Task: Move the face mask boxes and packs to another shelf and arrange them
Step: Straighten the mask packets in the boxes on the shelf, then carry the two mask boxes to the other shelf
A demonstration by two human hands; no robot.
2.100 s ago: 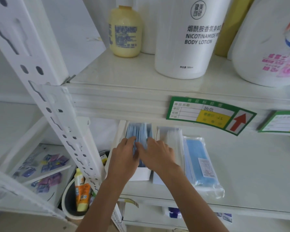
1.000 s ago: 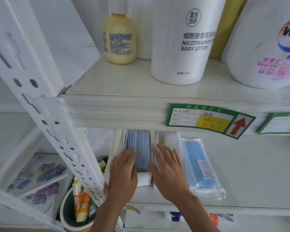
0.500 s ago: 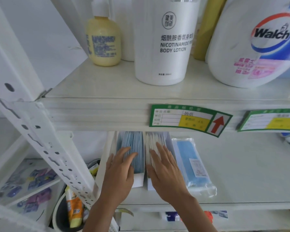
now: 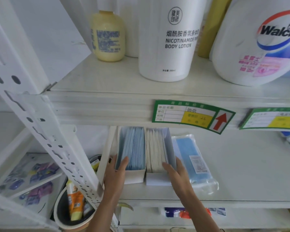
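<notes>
View from a head camera, looking down into white metal shelving.

On the middle shelf [image 4: 241, 168], two open white boxes side by side, touching: left box [image 4: 135, 177] filled with blue face masks standing on edge, right box [image 4: 157, 180] filled with white ones. Just right of the boxes, lying flat, a clear plastic pack [image 4: 193, 161] of blue masks with a small printed label.

Left hand [image 4: 115, 174] gripping the near left corner of the blue-mask box, thumb hooked inside over the masks, fingers down the outer left wall. Right hand [image 4: 177, 174] gripping the near right corner of the white-mask box, thumb inside on the masks, fingers along the outer right wall, between box and plastic pack. Both forearms reaching up from the bottom edge.

On the upper shelf [image 4: 99, 84]: a small yellow bottle [image 4: 107, 36], a tall white body lotion bottle [image 4: 171, 39], a large white jug [image 4: 258, 41] marked Walch. On that shelf's front lip, two green and yellow price tags, the nearer one [image 4: 191, 116] with a red arrow pointing up.

Lower left, beyond a perforated white upright [image 4: 45, 131], a round tub [image 4: 64, 215] holding tubes.
</notes>
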